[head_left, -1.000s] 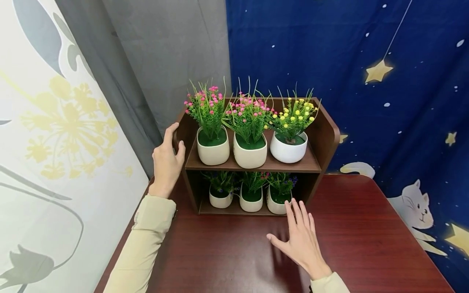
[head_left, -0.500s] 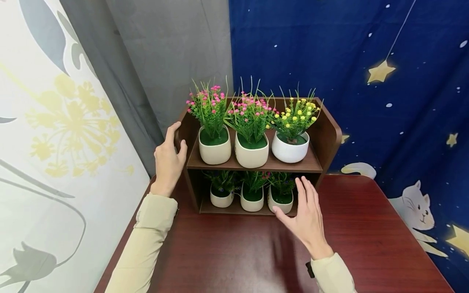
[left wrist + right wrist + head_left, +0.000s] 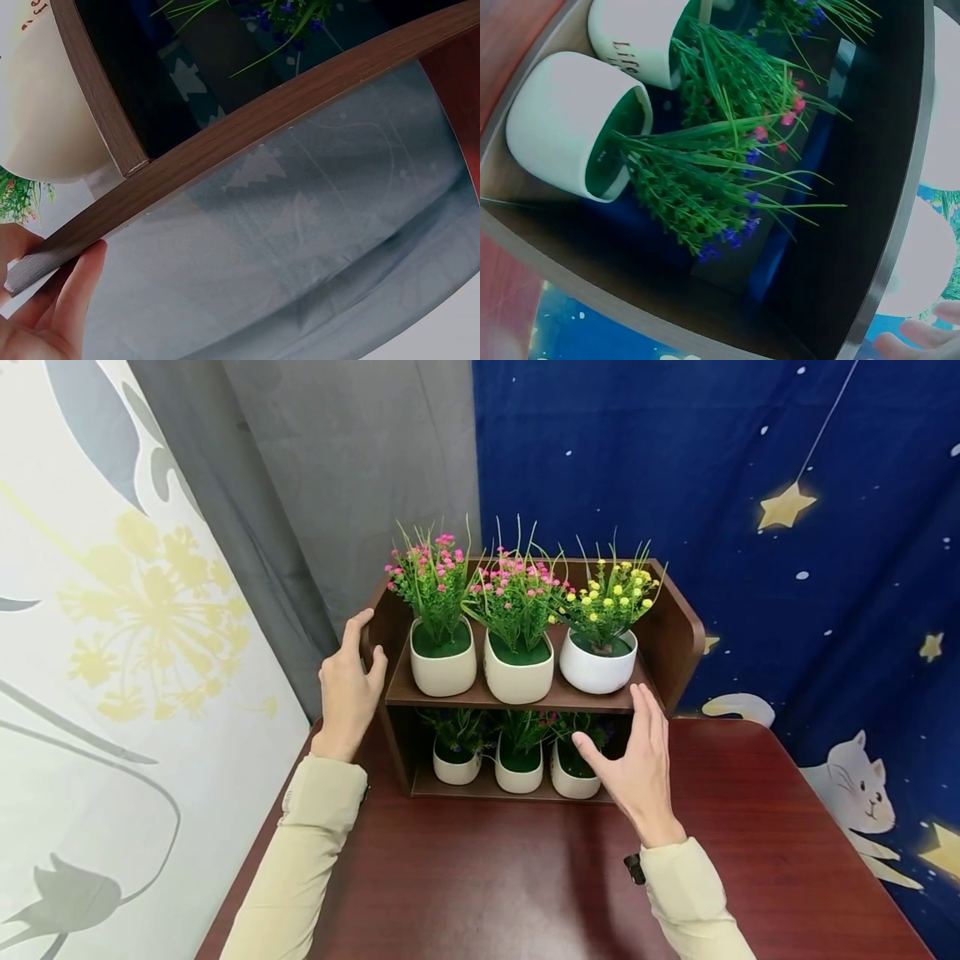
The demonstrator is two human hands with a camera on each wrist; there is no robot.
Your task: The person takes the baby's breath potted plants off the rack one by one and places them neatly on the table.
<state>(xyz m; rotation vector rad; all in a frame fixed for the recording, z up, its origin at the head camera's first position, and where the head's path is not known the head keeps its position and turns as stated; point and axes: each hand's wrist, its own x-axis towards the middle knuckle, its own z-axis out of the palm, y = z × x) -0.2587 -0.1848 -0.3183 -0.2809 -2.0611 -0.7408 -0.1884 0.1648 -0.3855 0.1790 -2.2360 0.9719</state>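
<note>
Brown two-tier shelf (image 3: 677,647), wood-grained, rounded upper corners, pale flowerpots (image 3: 443,672) aboard

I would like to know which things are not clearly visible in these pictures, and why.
Tops of the lower plants: head view, hidden by the shelf board above.
Right hand: right wrist view, mostly cut off by lower right corner.
Red marking on upper pot: left wrist view, cut off by top edge.
Small marking on left sleeve: head view, too small.
</note>
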